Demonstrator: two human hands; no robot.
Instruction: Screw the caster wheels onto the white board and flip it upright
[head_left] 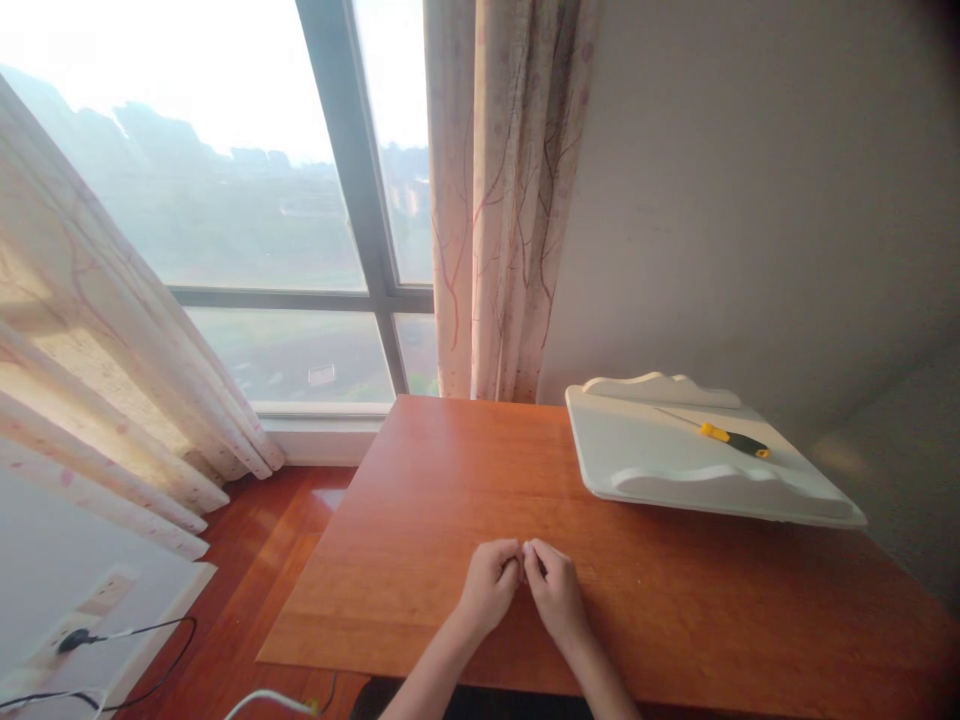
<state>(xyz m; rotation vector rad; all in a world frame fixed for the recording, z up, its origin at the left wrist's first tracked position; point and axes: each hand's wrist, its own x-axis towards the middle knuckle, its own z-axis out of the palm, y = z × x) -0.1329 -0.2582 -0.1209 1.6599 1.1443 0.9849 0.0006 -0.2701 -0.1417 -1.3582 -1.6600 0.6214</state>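
Above the near part of the wooden table [420, 510], my left hand [491, 580] and my right hand [553, 588] meet at the fingertips. Both are closed, with thumbs pressed against curled fingers. Whatever they pinch, if anything, is hidden or too small to name. Farther off to the right lies a screwdriver [735, 438] with a black and yellow handle, its thin shaft pointing left. It rests on a white board [637, 445] with wavy raised edges, well apart from my hands.
The board stands at the table's back right, by a grey wall [750, 200]. A window [262, 220] and patterned curtains [502, 200] are beyond the table. At lower left, a black plug [73, 640] sits in a wall socket, with cables trailing near the floor.
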